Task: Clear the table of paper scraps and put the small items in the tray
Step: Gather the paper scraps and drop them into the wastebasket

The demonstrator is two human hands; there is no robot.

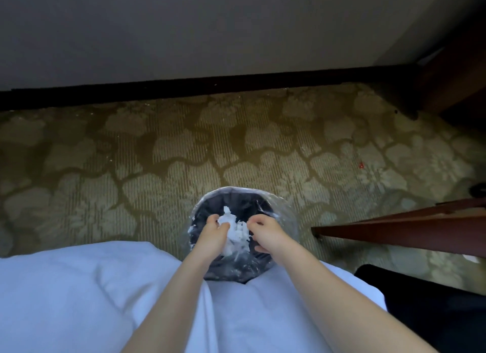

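White cloth garment (105, 287) fills the near edge, and both bare forearms reach out over it and downward. The left hand (213, 234) has thumb and fingers curled round the white crumpled paper scraps (234, 230), gripping the wad. The right hand (266, 237) sits against the wad's other side with its fingers curled; whether it pinches paper or only touches it I cannot tell. Hands and wad are in the mouth of a round dark waste bin lined with clear plastic film (244, 192), which stands on the floor just past the person's lap.

The likely slip is at the release. Light bits may cling to the fingers or the film and drop over the rim onto the olive floral-patterned carpet (131, 155). A finger caught in the liner could also drag it off the rim.

The scraps look torn and ragged, bright against the dark bin, bunched with pointed corners sticking up, and a few loose pieces lie lower on the film.

Off to the right runs a reddish-brown wooden table edge (394, 229). Its top and any tray are out of view.
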